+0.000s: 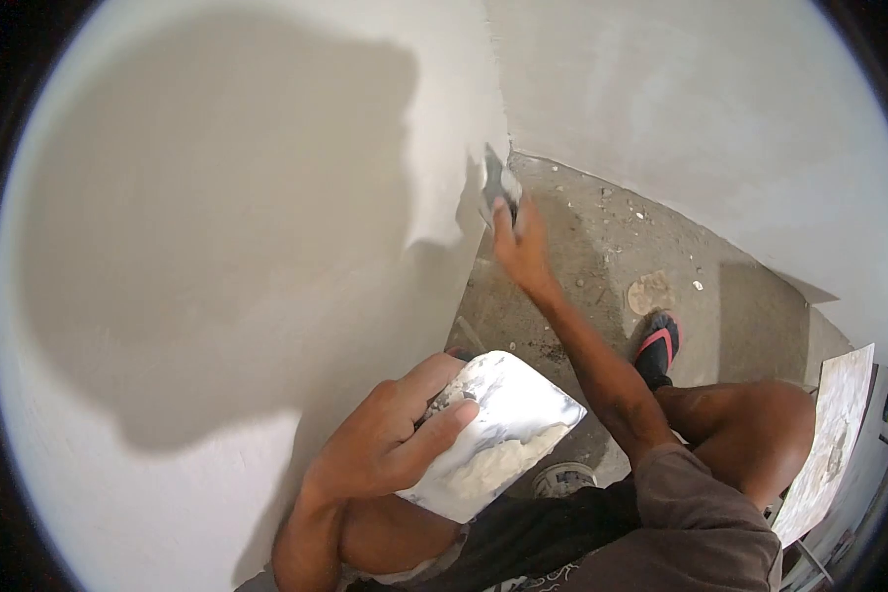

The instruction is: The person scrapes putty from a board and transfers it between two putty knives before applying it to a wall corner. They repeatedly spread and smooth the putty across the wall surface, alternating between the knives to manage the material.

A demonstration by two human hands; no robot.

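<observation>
Steering remotely, I've got the right hand [523, 245] gripping a blurry bladed tool [494, 176] just ahead of its fingers, by the wall [444, 109]; left hand [390, 434] clamps the white plate [508, 390], paste [508, 461] near its thumb. I'd go flat-bladed, light pressure, plate level.

White plate [500, 390] smooth, glossy, plastic-looking from here; paste [503, 467] on it matt, lumpy. Tool [494, 178] blurred, finish unclear. Wall [217, 237] matt, smooth plaster. Floor [602, 237] rough, gritty concrete. Shirt [705, 523] matt cloth.
</observation>
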